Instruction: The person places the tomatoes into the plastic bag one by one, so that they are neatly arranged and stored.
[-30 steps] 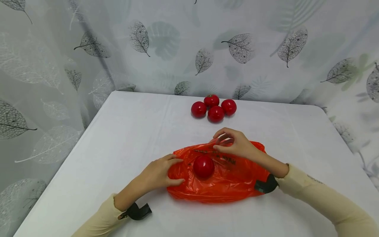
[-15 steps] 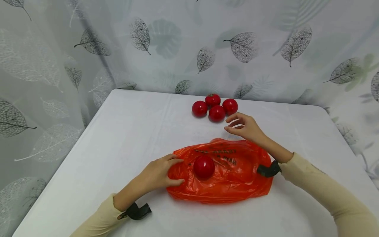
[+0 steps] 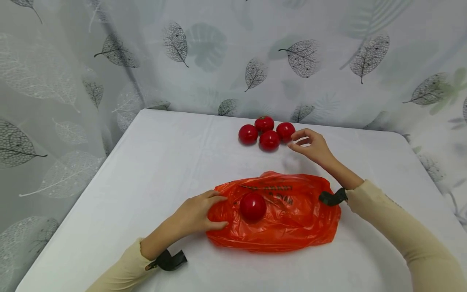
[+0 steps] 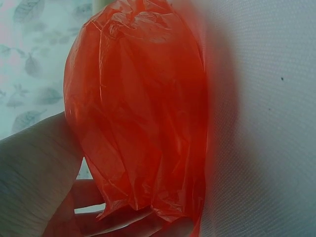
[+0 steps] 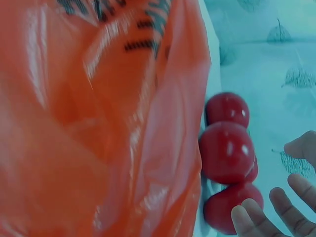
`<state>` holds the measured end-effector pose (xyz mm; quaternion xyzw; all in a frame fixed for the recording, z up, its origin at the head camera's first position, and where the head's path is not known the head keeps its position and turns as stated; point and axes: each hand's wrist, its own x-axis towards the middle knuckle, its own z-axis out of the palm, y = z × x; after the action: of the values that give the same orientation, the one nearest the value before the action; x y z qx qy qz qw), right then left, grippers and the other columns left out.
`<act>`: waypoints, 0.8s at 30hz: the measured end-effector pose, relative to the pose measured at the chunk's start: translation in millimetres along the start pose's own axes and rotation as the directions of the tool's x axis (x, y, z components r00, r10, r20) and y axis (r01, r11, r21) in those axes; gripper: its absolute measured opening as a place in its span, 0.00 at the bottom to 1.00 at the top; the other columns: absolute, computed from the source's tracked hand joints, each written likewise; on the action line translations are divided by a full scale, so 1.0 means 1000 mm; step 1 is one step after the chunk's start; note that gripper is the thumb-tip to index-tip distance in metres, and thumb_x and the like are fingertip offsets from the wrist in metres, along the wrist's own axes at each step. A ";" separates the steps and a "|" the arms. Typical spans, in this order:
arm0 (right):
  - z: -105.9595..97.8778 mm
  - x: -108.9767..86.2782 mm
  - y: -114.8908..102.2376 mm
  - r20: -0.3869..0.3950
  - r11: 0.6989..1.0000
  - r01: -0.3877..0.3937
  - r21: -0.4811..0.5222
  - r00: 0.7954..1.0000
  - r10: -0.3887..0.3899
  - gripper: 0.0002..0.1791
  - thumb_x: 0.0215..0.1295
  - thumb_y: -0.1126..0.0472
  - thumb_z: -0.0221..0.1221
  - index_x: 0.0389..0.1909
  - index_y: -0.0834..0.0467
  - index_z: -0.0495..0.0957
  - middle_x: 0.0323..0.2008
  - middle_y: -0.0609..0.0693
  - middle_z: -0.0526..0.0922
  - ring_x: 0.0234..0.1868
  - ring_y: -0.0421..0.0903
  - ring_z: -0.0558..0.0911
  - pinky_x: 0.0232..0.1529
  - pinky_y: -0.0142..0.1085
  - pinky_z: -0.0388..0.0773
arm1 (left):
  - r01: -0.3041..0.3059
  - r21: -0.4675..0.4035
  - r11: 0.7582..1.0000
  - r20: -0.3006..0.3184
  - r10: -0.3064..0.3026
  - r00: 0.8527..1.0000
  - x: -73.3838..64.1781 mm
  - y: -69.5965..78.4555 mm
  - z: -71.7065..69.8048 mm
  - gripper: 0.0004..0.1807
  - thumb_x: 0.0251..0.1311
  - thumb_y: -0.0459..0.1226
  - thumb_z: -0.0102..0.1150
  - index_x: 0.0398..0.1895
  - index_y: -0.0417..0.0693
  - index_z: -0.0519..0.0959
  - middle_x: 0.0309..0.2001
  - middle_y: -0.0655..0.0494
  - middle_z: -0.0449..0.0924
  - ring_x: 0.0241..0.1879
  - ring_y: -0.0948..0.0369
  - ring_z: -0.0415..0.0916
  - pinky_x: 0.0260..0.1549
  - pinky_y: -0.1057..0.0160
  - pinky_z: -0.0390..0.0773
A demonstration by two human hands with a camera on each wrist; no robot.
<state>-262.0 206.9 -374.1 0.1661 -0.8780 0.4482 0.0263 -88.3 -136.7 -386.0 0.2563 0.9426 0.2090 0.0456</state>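
A red plastic bag with dark printing lies spread on the white table, and one tomato sits among its folds towards the left. My left hand grips the bag's left end, thumb on the near side and fingers on the far side. In the left wrist view, the fingers curve round the crinkled plastic. At the back, several tomatoes stand in a tight cluster. My right hand is beside the rightmost tomato, holding nothing, its loosely bent fingertips right at that tomato's side.
The white table runs back to a curtain printed with leaves. A dark strap on the right wrist hangs over the bag's right end. Another dark strap is at the left wrist.
My right hand has left the bag's upper edge and moved back and right to the tomato cluster. The bag's right end has spread outward a little. My left hand has stayed in place.
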 end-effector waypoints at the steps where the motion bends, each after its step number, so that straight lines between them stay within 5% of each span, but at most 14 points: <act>1: 0.000 0.001 0.001 -0.011 1.000 -0.003 0.000 1.000 0.003 0.19 0.57 0.59 0.64 0.46 0.65 0.75 0.45 0.58 0.78 0.38 0.44 0.80 0.37 0.20 0.74 | 0.000 0.002 1.000 0.003 0.000 1.000 0.000 0.000 0.000 0.31 0.46 0.53 0.66 0.53 0.48 0.77 0.54 0.50 0.76 0.53 0.52 0.75 0.46 0.54 0.79; 14: -0.004 0.027 0.014 -0.013 0.989 -0.144 -0.025 0.990 0.144 0.28 0.57 0.50 0.63 0.54 0.62 0.69 0.50 0.62 0.74 0.46 0.56 0.76 0.32 0.21 0.73 | 0.000 0.015 1.000 0.004 0.000 1.000 -0.002 -0.001 -0.002 0.31 0.46 0.53 0.66 0.54 0.48 0.77 0.53 0.50 0.76 0.52 0.53 0.76 0.43 0.54 0.80; 24: -0.010 0.045 0.024 0.160 0.979 -0.203 0.009 0.967 0.199 0.35 0.60 0.51 0.60 0.65 0.58 0.61 0.61 0.62 0.62 0.57 0.60 0.69 0.50 0.49 0.77 | -0.007 0.019 1.000 0.017 0.007 1.000 -0.001 -0.002 -0.001 0.31 0.47 0.53 0.65 0.54 0.49 0.77 0.54 0.50 0.75 0.53 0.53 0.75 0.44 0.54 0.80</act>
<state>-312.8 216.3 -378.0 0.1118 -0.8839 0.4449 -0.0913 -88.6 -139.2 -386.5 0.2619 0.9432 0.1980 0.0503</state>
